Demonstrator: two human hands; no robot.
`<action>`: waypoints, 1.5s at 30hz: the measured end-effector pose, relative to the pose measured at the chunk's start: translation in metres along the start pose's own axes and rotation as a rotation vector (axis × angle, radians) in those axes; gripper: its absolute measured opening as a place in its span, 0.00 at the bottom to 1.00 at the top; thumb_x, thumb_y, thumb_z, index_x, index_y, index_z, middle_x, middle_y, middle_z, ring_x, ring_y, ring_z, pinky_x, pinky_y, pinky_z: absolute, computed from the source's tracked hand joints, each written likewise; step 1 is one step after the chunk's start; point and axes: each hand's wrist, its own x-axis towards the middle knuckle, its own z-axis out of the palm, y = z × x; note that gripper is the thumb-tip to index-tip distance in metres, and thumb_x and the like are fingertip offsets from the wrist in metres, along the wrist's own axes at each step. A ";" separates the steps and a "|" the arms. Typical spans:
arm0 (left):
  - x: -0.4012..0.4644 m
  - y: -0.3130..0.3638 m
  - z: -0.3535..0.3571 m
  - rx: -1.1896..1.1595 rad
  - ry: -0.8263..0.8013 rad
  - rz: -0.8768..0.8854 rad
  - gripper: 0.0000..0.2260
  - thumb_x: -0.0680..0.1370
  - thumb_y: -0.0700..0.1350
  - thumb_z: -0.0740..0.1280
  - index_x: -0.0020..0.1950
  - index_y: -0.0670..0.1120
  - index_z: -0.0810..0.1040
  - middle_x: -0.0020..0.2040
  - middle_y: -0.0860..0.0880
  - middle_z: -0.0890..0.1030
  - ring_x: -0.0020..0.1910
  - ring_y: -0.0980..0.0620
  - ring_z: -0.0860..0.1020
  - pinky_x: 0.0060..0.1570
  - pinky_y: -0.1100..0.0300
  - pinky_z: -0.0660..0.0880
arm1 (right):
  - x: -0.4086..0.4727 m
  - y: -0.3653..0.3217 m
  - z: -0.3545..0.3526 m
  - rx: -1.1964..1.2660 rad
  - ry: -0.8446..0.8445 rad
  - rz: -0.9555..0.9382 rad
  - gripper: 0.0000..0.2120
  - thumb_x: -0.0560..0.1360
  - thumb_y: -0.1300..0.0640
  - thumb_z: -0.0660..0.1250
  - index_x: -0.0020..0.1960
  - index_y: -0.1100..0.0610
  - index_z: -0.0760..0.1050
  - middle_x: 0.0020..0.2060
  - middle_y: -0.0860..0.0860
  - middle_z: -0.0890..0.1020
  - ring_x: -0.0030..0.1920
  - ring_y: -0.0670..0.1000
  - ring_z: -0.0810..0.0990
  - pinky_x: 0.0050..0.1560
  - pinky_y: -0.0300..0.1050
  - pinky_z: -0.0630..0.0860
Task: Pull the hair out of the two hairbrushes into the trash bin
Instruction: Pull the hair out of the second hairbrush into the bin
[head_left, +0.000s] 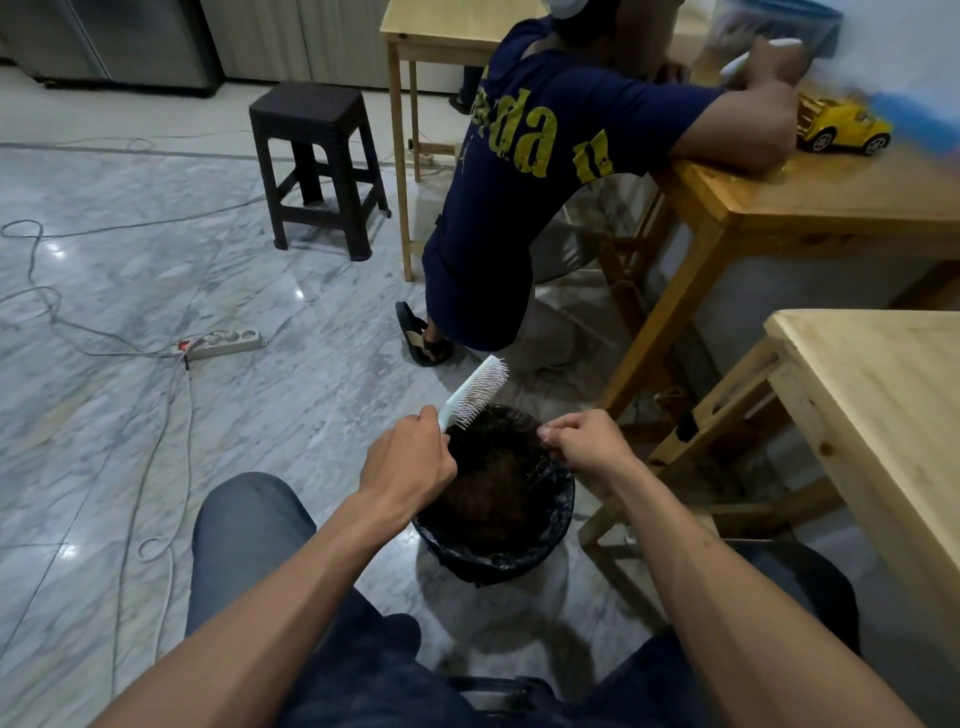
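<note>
Gripping white hairbrush (475, 392) and perhaps hair, both hands over bin (558, 512), marble floor (156, 270).

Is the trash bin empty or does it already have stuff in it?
Not empty: the trash bin holds a dark, brownish mass of hair inside its black liner.

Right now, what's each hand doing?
Left hand: closed on the white hairbrush handle.
Right hand: pinched shut on dark hair over the trash bin.

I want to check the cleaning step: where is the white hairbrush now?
The white hairbrush is held by the left hand, tilted above the far-left rim of the trash bin, low in the centre of the head view.
</note>
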 end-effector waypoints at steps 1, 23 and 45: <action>-0.002 0.002 -0.001 0.007 -0.004 0.005 0.09 0.81 0.46 0.60 0.54 0.42 0.73 0.45 0.42 0.80 0.37 0.42 0.74 0.34 0.53 0.67 | -0.003 -0.003 0.001 -0.016 -0.048 -0.005 0.10 0.77 0.56 0.73 0.58 0.55 0.86 0.53 0.52 0.87 0.55 0.50 0.84 0.63 0.50 0.80; 0.004 0.020 -0.016 0.067 -0.026 0.053 0.07 0.81 0.45 0.60 0.53 0.42 0.72 0.42 0.44 0.76 0.36 0.41 0.74 0.34 0.52 0.67 | -0.016 -0.041 -0.019 0.092 -0.166 -0.037 0.09 0.77 0.58 0.76 0.40 0.61 0.86 0.33 0.52 0.85 0.31 0.46 0.78 0.33 0.38 0.74; 0.008 0.017 -0.013 -0.242 -0.198 0.109 0.24 0.73 0.39 0.63 0.69 0.46 0.65 0.44 0.46 0.77 0.38 0.45 0.76 0.34 0.54 0.70 | -0.008 -0.053 -0.001 0.453 -0.530 -0.005 0.20 0.76 0.64 0.75 0.67 0.61 0.78 0.49 0.54 0.87 0.44 0.48 0.86 0.47 0.40 0.81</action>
